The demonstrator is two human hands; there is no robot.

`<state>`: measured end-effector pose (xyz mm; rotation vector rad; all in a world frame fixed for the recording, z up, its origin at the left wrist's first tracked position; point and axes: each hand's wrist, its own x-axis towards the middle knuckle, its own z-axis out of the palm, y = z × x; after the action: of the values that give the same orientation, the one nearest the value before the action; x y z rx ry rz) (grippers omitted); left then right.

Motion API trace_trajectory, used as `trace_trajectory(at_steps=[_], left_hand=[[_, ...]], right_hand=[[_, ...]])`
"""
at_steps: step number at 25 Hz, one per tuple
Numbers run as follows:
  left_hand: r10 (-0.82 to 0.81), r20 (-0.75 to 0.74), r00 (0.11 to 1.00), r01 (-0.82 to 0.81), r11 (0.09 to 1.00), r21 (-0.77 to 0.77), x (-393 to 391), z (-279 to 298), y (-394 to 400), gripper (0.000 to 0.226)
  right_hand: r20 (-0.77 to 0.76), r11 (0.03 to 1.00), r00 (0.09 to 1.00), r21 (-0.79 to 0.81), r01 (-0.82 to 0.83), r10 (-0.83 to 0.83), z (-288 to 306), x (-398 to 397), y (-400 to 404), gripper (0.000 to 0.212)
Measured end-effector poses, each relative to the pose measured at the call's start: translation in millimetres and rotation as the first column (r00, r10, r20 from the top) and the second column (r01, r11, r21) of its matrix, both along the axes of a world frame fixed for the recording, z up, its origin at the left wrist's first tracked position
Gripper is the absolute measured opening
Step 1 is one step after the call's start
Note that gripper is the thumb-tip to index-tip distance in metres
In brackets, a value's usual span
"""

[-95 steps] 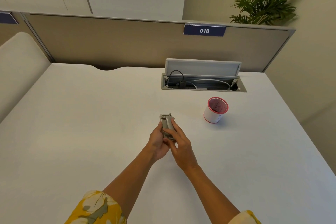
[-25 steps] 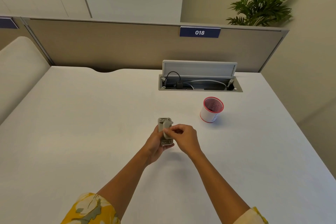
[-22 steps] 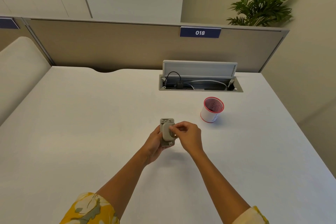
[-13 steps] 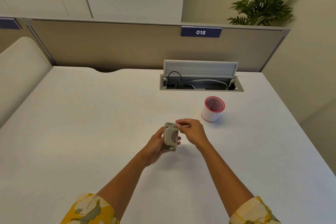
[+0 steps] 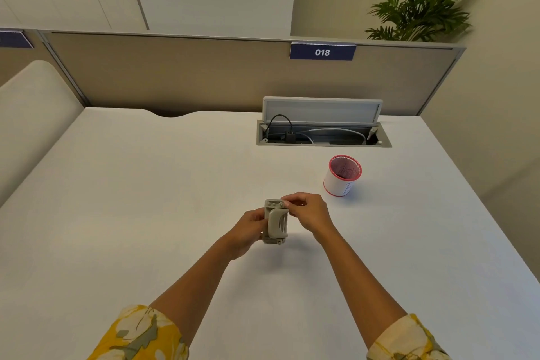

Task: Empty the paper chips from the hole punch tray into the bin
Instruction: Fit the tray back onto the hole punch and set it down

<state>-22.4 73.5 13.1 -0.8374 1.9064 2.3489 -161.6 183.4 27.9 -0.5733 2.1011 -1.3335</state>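
Observation:
A small grey hole punch [image 5: 275, 222] is held just above the white desk [image 5: 146, 199], near its middle. My left hand [image 5: 247, 232] grips its left side. My right hand [image 5: 306, 210] pinches the punch's far right corner with thumb and fingertips. Whether the chip tray is on or off the punch is hidden by my fingers. The bin [image 5: 342, 175], a small white cup with a red rim and red mesh inside, stands upright to the right and a little beyond the punch, apart from my hands.
An open cable well [image 5: 323, 133] with a raised lid and wires sits in the desk behind the bin. A tan partition [image 5: 204, 73] with a "018" label closes off the back. A plant [image 5: 423, 6] stands behind it at the right.
My right hand has shifted from the middle of the punch to its far right corner. The punch has turned so its handle faces up and has moved slightly right.

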Motion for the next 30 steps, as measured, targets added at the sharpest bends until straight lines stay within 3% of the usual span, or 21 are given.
trace_trajectory(at_steps=[5, 9, 13, 16, 23, 27, 30], left_hand=[[0.202, -0.015, 0.979, -0.199, 0.973, 0.118, 0.6, 0.8, 3.5, 0.032], [0.420, 0.006, 0.907, -0.407, 0.876, 0.260, -2.9, -4.3, 0.3, 0.033], [0.517, -0.006, 0.856, -0.493, 0.819, 0.293, -2.7, -6.6, -5.2, 0.031], [0.545, -0.022, 0.838, -0.512, 0.800, 0.314, -3.9, -7.0, -4.0, 0.029], [0.501, -0.051, 0.864, -0.470, 0.839, 0.274, -7.1, -4.3, -3.2, 0.027], [0.507, -0.053, 0.860, -0.470, 0.829, 0.302, -5.8, -4.2, -1.6, 0.029], [0.442, -0.020, 0.897, -0.419, 0.864, 0.279, -1.0, -2.9, -6.8, 0.031]], right_hand=[[0.241, 0.997, 0.970, -0.056, 0.052, -0.037, -6.8, 6.2, 3.1, 0.018], [0.428, 0.999, 0.903, -0.007, 0.033, -0.026, -11.7, 18.5, 9.9, 0.022], [0.565, 0.991, 0.825, -0.111, 0.070, 0.005, -11.6, 25.6, 14.5, 0.020], [0.555, 0.984, 0.831, -0.132, 0.118, -0.025, -7.9, 26.5, 11.7, 0.018], [0.460, 0.972, 0.861, 0.018, 0.233, -0.215, -10.4, 21.0, 3.0, 0.012], [0.420, 0.976, 0.883, 0.050, 0.210, -0.211, -5.1, 16.6, 1.6, 0.013], [0.498, 0.980, 0.846, 0.047, 0.194, -0.191, -0.1, 9.5, 3.2, 0.013]])
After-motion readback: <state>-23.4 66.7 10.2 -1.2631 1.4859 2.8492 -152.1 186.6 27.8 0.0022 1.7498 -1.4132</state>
